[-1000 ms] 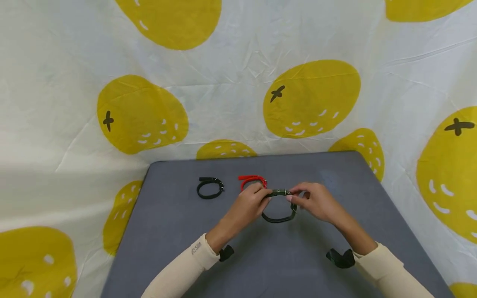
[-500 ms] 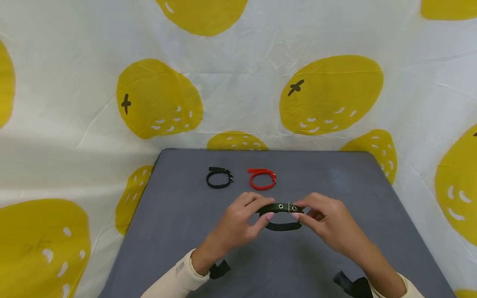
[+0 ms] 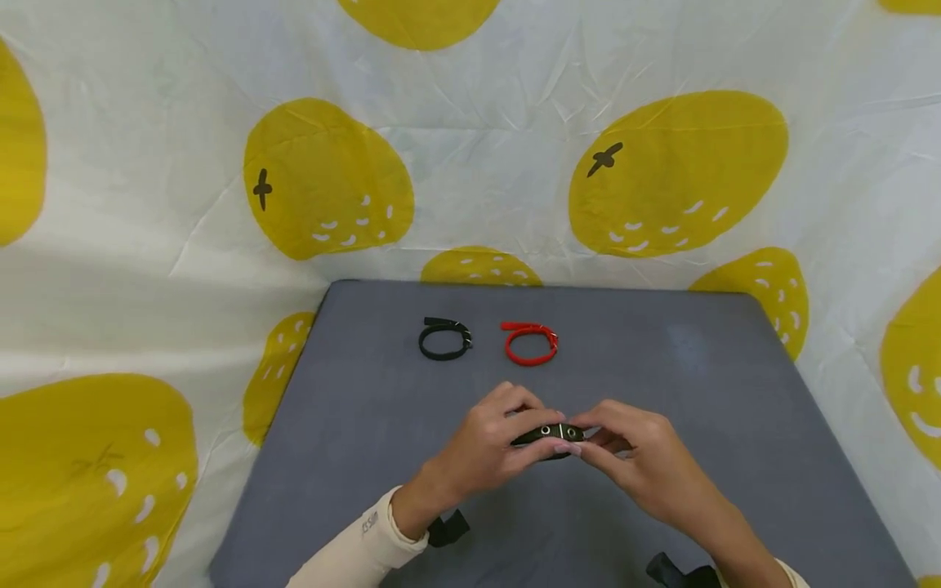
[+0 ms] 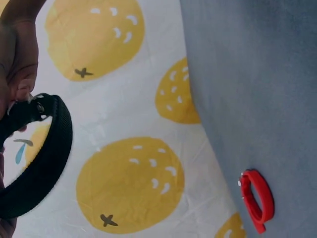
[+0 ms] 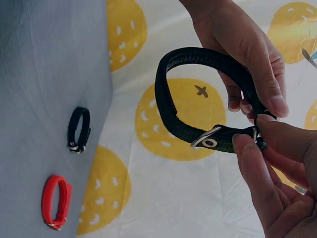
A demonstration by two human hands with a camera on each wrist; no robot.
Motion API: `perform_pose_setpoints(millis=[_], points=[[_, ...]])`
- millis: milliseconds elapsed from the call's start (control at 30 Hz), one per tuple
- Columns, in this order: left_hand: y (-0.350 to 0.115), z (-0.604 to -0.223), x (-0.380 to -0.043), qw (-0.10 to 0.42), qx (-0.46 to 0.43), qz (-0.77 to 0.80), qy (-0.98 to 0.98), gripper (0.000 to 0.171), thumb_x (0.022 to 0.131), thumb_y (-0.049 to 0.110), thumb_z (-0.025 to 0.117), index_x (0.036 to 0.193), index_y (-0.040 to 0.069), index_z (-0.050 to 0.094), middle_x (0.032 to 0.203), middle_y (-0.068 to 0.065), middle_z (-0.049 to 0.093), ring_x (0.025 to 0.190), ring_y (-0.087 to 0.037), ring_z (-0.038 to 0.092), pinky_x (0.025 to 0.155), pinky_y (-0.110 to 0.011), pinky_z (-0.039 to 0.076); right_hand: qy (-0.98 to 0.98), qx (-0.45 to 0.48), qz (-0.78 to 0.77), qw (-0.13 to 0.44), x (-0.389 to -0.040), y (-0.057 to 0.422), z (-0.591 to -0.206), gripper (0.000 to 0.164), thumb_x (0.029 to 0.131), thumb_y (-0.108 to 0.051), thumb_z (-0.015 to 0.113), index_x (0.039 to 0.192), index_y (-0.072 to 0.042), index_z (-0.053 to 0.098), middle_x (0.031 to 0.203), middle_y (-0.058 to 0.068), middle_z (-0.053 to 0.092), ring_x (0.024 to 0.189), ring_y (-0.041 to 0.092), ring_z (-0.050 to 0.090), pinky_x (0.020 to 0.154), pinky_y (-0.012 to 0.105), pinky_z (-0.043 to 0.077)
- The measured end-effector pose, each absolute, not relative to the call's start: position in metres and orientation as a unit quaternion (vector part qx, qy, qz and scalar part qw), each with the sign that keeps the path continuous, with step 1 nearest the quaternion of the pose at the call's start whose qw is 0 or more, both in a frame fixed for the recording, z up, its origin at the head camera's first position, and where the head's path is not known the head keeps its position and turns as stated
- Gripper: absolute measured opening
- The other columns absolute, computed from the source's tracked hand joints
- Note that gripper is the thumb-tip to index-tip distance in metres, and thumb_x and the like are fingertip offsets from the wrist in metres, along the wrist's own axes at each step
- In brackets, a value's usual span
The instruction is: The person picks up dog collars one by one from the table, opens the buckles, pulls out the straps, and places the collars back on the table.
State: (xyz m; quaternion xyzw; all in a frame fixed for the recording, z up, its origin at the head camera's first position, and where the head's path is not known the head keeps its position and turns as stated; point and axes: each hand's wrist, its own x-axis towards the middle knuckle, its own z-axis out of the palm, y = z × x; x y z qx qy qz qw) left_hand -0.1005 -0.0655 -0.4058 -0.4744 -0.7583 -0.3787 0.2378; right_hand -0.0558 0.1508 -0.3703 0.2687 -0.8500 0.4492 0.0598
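Observation:
A dark green collar [image 3: 532,436], buckled into a loop, is held up over the table between both hands. My left hand [image 3: 491,445] grips its left side, fingers above and thumb below. My right hand [image 3: 638,457] pinches the strap near the buckle with thumb and fingertips. In the right wrist view the collar [image 5: 166,99] shows its padded inner face, a metal ring [image 5: 205,137] and an eyelet; fingertips partly hide the buckle. The left wrist view shows the collar's band [image 4: 62,144] curving close to the camera.
A black collar [image 3: 443,356] and a red collar [image 3: 531,361] lie looped near the back of the grey table [image 3: 353,392]. A white curtain with yellow fruit prints [image 3: 331,180] hangs behind and beside the table. Dark straps [image 3: 450,529] hang at the wrists.
Both hands have brought the green collar lower and nearer the body, turning its eyelets to face the head camera. The hands have drawn closer together. The red collar is now fully uncovered.

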Motion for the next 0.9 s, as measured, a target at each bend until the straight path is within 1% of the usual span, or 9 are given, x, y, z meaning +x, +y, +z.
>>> perform_pose_setpoints(millis=[100, 300, 533, 667, 767, 833, 900], points=[[-0.065, -0.406, -0.100, 0.233, -0.474, -0.366, -0.767, 0.023, 0.088, 0.031, 0.068, 0.104, 0.014, 0.068, 0.094, 0.006, 0.056, 0.079, -0.005, 0.045, 0.073, -0.012, 0.037, -0.844, 0.272, 0.459, 0.062, -0.055, 0.152, -0.370, 0.026, 0.080, -0.006, 0.074, 0.101, -0.021, 0.066, 0.092, -0.009, 0.062, 0.071, 0.005, 0.064, 0.062, 0.022, 0.053], [-0.064, -0.407, -0.100, 0.231, -0.477, -0.358, -0.769, 0.020, 0.092, 0.030, 0.062, 0.104, 0.014, 0.063, 0.094, 0.006, 0.060, 0.080, -0.003, 0.051, 0.076, -0.016, 0.041, -0.840, 0.272, 0.467, 0.052, -0.055, 0.157, -0.370, 0.026, 0.081, -0.007, 0.073, 0.100, -0.023, 0.064, 0.092, -0.011, 0.062, 0.072, 0.003, 0.064, 0.064, 0.021, 0.054], [-0.066, -0.409, -0.100, 0.208, -0.487, -0.400, -0.748, 0.018, 0.094, 0.025, 0.059, 0.105, 0.011, 0.062, 0.094, 0.004, 0.062, 0.081, -0.001, 0.055, 0.076, -0.013, 0.044, -0.799, 0.280, 0.532, 0.011, -0.056, 0.162, -0.378, 0.029, 0.084, 0.007, 0.065, 0.106, -0.011, 0.059, 0.098, 0.000, 0.061, 0.081, 0.010, 0.066, 0.069, 0.027, 0.055], [-0.068, -0.412, -0.099, 0.170, -0.484, -0.431, -0.742, 0.020, 0.095, 0.023, 0.057, 0.111, 0.010, 0.059, 0.097, 0.003, 0.060, 0.080, 0.001, 0.052, 0.073, -0.009, 0.043, -0.764, 0.297, 0.573, 0.017, -0.057, 0.164, -0.385, 0.031, 0.084, 0.014, 0.060, 0.109, -0.004, 0.057, 0.102, 0.007, 0.059, 0.083, 0.018, 0.066, 0.069, 0.029, 0.055], [-0.070, -0.414, -0.096, 0.149, -0.480, -0.442, -0.743, 0.021, 0.096, 0.023, 0.055, 0.113, 0.011, 0.057, 0.098, 0.003, 0.058, 0.078, 0.002, 0.049, 0.070, -0.008, 0.041, -0.735, 0.311, 0.602, 0.021, -0.059, 0.164, -0.390, 0.033, 0.083, 0.019, 0.058, 0.110, 0.000, 0.057, 0.104, 0.012, 0.059, 0.080, 0.021, 0.065, 0.067, 0.029, 0.055], [-0.072, -0.415, -0.095, 0.144, -0.480, -0.441, -0.744, 0.020, 0.097, 0.023, 0.055, 0.112, 0.011, 0.057, 0.098, 0.004, 0.057, 0.077, 0.002, 0.048, 0.069, -0.007, 0.041, -0.724, 0.315, 0.613, 0.013, -0.060, 0.164, -0.393, 0.033, 0.083, 0.019, 0.056, 0.111, 0.001, 0.057, 0.104, 0.013, 0.059, 0.076, 0.019, 0.063, 0.064, 0.029, 0.055], [-0.072, -0.415, -0.094, 0.145, -0.482, -0.434, -0.747, 0.020, 0.096, 0.023, 0.056, 0.112, 0.011, 0.058, 0.096, 0.004, 0.057, 0.076, 0.002, 0.047, 0.068, -0.006, 0.039, -0.715, 0.315, 0.624, -0.008, -0.061, 0.164, -0.393, 0.031, 0.086, 0.019, 0.053, 0.112, 0.002, 0.057, 0.095, 0.012, 0.061, 0.069, 0.018, 0.061, 0.061, 0.030, 0.053]])
